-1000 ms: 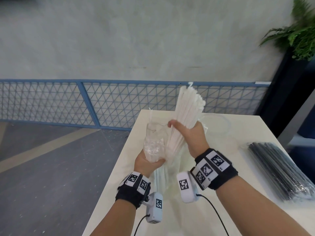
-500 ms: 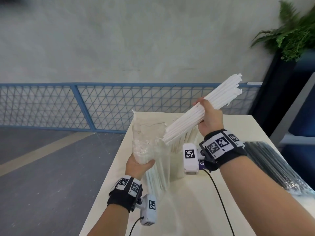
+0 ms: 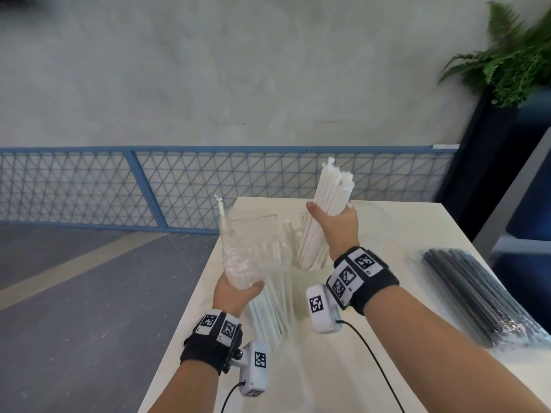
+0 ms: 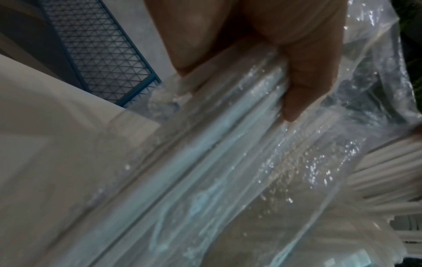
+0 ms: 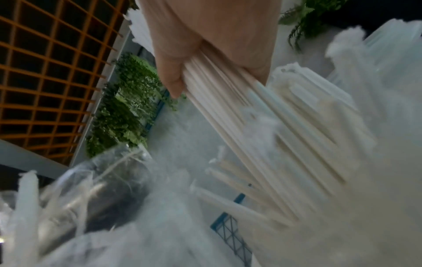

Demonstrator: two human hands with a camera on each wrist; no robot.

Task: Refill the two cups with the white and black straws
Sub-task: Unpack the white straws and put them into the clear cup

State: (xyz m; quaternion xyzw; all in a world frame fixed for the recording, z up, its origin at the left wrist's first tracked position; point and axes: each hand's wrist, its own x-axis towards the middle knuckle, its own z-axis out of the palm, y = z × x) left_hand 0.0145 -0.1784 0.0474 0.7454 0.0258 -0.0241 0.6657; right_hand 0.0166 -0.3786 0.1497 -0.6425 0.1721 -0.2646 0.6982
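Note:
My right hand (image 3: 334, 217) grips a thick bundle of white straws (image 3: 329, 198) held nearly upright, its lower ends down in a clear cup (image 3: 307, 271) on the white table (image 3: 372, 347); the right wrist view shows the fingers (image 5: 169, 75) wrapped round the white straws (image 5: 239, 115). My left hand (image 3: 238, 292) grips a clear plastic bag (image 3: 253, 254) that still holds several white straws (image 3: 269, 311); in the left wrist view the fingers (image 4: 306, 75) curl round the bag (image 4: 228, 162). A pack of black straws (image 3: 474, 296) lies on the table at right.
A second clear cup (image 3: 375, 222) stands faintly at the table's far edge behind my right hand. A blue mesh fence (image 3: 149, 186) runs beyond the table. A potted fern (image 3: 512, 58) on a dark stand is at the far right. Grey floor lies left of the table.
My right hand has swung the straw bundle from slanting up-right to nearly upright and lowered its ends into the cup. The left hand keeps holding the bag in place.

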